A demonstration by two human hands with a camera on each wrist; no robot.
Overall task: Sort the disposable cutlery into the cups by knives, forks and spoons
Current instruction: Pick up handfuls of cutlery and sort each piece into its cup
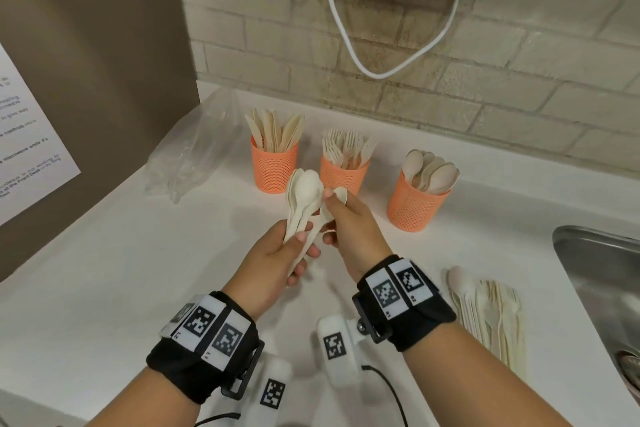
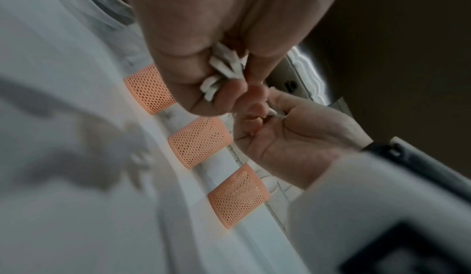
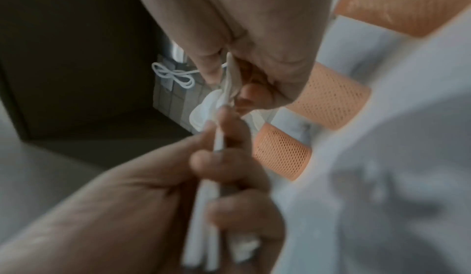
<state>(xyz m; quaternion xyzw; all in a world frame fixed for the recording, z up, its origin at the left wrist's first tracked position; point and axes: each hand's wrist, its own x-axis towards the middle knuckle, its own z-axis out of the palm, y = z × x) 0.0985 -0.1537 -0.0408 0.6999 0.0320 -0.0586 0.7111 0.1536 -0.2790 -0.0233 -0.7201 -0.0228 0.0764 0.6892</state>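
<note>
Three orange mesh cups stand in a row: the knife cup (image 1: 275, 165), the fork cup (image 1: 343, 175) and the spoon cup (image 1: 417, 204). In front of the fork cup, my left hand (image 1: 299, 243) grips a bundle of white spoons (image 1: 306, 191) by the handles, bowls pointing up. My right hand (image 1: 329, 215) is beside the bundle and pinches a single spoon (image 1: 341, 194). The left wrist view shows the handle ends (image 2: 221, 71) inside my curled fingers. In the right wrist view the single spoon (image 3: 230, 81) sits between thumb and fingers.
A pile of unsorted cutlery (image 1: 485, 308) lies on the white counter (image 1: 104, 270) to the right of my right wrist. A steel sink (image 1: 602, 270) lies at the far right. A crumpled clear plastic bag (image 1: 194, 149) sits left of the knife cup. A white cable (image 1: 363, 55) hangs on the brick wall.
</note>
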